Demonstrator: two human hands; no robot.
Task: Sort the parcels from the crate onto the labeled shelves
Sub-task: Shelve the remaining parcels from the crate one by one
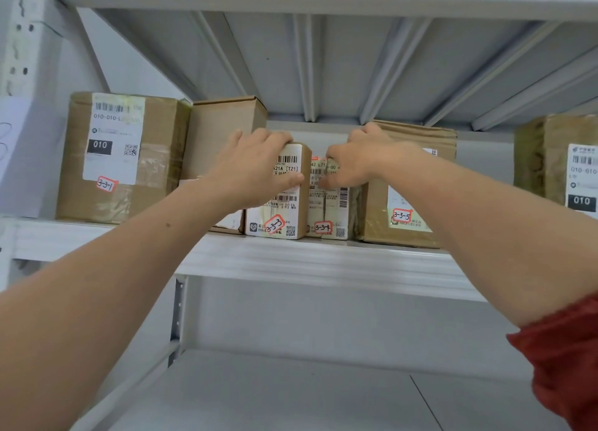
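White metal shelf: small brown cardboard parcel tagged 3-3-3 stands on its front edge, left hand clasping its top. Touching it, narrow taped parcel tagged 3-3-4, right hand gripping its top.

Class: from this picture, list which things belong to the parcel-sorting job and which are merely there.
Job: left hand, right hand, parcel 3-3-3, parcel 3-3-4, parcel 3-3-5, shelf.
Merely there: paper sheet, red sleeve.
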